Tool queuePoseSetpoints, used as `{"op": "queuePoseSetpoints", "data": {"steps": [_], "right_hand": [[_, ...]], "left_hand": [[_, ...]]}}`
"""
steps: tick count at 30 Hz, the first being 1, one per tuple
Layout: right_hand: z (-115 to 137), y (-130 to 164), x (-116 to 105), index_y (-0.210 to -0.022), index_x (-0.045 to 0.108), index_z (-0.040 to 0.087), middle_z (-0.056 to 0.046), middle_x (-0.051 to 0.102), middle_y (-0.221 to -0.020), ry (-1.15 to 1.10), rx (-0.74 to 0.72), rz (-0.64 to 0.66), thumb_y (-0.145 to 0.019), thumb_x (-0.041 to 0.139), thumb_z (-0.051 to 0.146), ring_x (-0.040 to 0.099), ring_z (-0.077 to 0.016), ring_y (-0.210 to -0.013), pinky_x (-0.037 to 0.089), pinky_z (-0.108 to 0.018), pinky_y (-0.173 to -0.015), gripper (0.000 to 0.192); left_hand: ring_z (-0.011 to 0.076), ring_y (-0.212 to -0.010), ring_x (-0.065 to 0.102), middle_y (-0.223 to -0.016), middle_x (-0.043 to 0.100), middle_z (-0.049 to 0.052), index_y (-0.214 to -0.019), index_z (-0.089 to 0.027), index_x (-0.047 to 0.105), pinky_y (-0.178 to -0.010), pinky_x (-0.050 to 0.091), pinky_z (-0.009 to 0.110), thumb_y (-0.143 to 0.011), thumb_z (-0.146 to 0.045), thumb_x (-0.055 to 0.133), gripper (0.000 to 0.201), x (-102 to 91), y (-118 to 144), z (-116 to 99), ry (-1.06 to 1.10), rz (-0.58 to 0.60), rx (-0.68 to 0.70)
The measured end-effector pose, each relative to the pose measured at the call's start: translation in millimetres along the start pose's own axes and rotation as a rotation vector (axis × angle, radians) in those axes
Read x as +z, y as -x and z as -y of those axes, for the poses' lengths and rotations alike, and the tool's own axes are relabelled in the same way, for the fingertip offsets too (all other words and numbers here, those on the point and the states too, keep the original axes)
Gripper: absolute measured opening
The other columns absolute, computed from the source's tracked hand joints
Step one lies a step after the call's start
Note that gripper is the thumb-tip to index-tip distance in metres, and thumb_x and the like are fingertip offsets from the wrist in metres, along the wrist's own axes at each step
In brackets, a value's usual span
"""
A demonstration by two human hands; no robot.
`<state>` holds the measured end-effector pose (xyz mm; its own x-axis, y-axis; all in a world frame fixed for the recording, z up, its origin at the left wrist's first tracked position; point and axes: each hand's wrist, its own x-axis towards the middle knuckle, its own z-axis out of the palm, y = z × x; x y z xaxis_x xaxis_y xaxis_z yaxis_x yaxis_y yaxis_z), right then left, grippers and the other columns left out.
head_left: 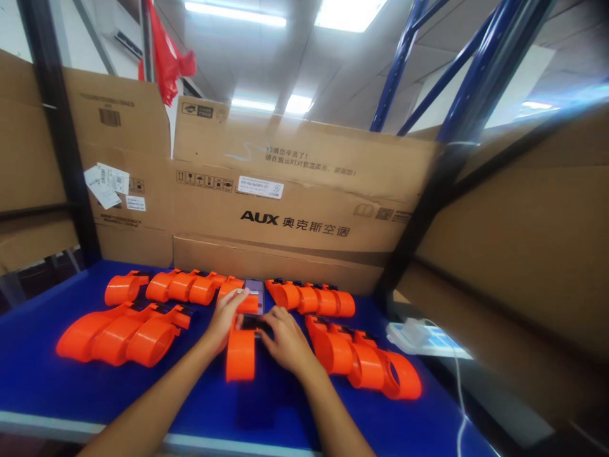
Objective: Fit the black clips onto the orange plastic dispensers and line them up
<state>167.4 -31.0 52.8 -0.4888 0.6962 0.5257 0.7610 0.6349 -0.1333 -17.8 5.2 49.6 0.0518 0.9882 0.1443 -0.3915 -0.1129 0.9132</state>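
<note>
In the middle of the table, an orange band [241, 357] hangs its wide loop toward me, with a dark part [250, 322] at its far end. My left hand [224, 320] is closed around the left side of that far end, thumb on top. My right hand [284, 335] has its fingers bent in against the dark part from the right; its fingertips are partly hidden. Just beyond my hands lies a phone [257, 291] with a lit screen, partly covered by my left thumb and orange material. Another orange band [228, 291] sits behind my left hand.
Several orange bands with dark ends lie in rows at left [111, 336] and right [366, 367] on the blue table [200, 400]. Cardboard walls [295, 190] and dark posts [419, 216] enclose it. A power strip [423, 336] with a white cable is at right.
</note>
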Motion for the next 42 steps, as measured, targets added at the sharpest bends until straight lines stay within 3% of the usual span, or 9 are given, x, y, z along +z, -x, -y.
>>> {"op": "queuePoseSetpoints", "data": {"steps": [5, 8, 13, 16, 20, 26, 36, 42], "right_hand": [[0, -1, 1, -0.104, 0.068, 0.022, -0.006, 0.064, -0.097, -0.039, 0.030, 0.051, -0.083, 0.068, 0.016, 0.061, -0.0220, -0.092, 0.049, -0.034, -0.085, 0.022], [1, -3, -3, -0.099, 0.069, 0.022, -0.006, 0.066, -0.094, -0.126, 0.095, 0.004, -0.087, 0.064, 0.022, 0.060, -0.0224, -0.090, 0.048, -0.035, -0.082, 0.013], [4, -8, -6, -0.111, 0.067, 0.021, -0.006, 0.069, -0.093, -0.499, 0.275, -0.248, -0.096, 0.055, 0.037, 0.062, -0.0211, -0.084, 0.049, -0.033, -0.078, 0.025], [7, -12, -2, -0.116, 0.066, 0.021, -0.006, 0.070, -0.096, -0.738, 0.319, -0.271, -0.094, 0.058, 0.043, 0.063, -0.0202, -0.082, 0.051, -0.031, -0.074, 0.032], [6, -13, 5, -0.106, 0.069, 0.019, -0.006, 0.071, -0.094, -0.909, 0.303, -0.254, -0.089, 0.064, 0.045, 0.064, -0.0206, -0.084, 0.052, -0.031, -0.077, 0.031], [0, -14, 6, -0.091, 0.072, 0.018, -0.005, 0.069, -0.085, -0.890, 0.333, -0.307, -0.085, 0.069, 0.046, 0.062, -0.0193, -0.077, 0.051, -0.030, -0.072, 0.028], [1, -15, -2, -0.087, 0.074, 0.019, -0.004, 0.068, -0.080, -0.860, 0.390, -0.386, -0.083, 0.071, 0.043, 0.058, -0.0174, -0.071, 0.046, -0.028, -0.066, 0.024], [-5, -12, -2, -0.085, 0.072, 0.019, -0.004, 0.068, -0.079, -0.902, 0.429, -0.424, -0.081, 0.073, 0.043, 0.060, -0.0191, -0.076, 0.047, -0.030, -0.071, 0.024]], "left_hand": [[0.0050, -0.031, 0.035, -0.050, 0.048, -0.008, -0.083, -0.019, 0.062, -0.034, 0.021, 0.020, -0.075, -0.058, 0.071, 0.042, 1.1, 2, 1, -0.069, 0.064, 0.037], [0.0048, -0.031, 0.036, -0.052, 0.049, -0.009, -0.089, -0.019, 0.062, -0.034, 0.023, 0.019, -0.075, -0.059, 0.070, 0.043, 0.5, 2, 5, -0.104, 0.056, 0.028], [0.0042, -0.029, 0.037, -0.058, 0.053, -0.009, -0.093, -0.021, 0.058, -0.032, 0.023, 0.018, -0.075, -0.053, 0.071, 0.039, 2.6, 4, 10, -0.126, 0.088, 0.030], [0.0038, -0.028, 0.036, -0.057, 0.049, -0.011, -0.089, -0.021, 0.055, -0.032, 0.022, 0.017, -0.076, -0.049, 0.071, 0.035, 6.9, 8, 10, -0.133, 0.162, 0.036], [0.0044, -0.029, 0.038, -0.057, 0.048, -0.011, -0.090, -0.022, 0.053, -0.031, 0.021, 0.017, -0.076, -0.048, 0.072, 0.035, 12.3, 14, 10, -0.159, 0.234, 0.026], [0.0044, -0.029, 0.037, -0.056, 0.048, -0.011, -0.091, -0.022, 0.054, -0.031, 0.023, 0.016, -0.077, -0.047, 0.071, 0.034, 14.3, 16, 10, -0.168, 0.247, 0.052], [0.0059, -0.030, 0.035, -0.047, 0.045, -0.012, -0.096, -0.021, 0.057, -0.034, 0.021, 0.017, -0.075, -0.043, 0.072, 0.033, 10.9, 13, 4, -0.145, 0.168, 0.056], [0.0058, -0.029, 0.035, -0.046, 0.045, -0.011, -0.094, -0.021, 0.057, -0.034, 0.021, 0.017, -0.077, -0.041, 0.070, 0.030, 0.1, 4, 1, -0.156, 0.161, 0.080]]}}
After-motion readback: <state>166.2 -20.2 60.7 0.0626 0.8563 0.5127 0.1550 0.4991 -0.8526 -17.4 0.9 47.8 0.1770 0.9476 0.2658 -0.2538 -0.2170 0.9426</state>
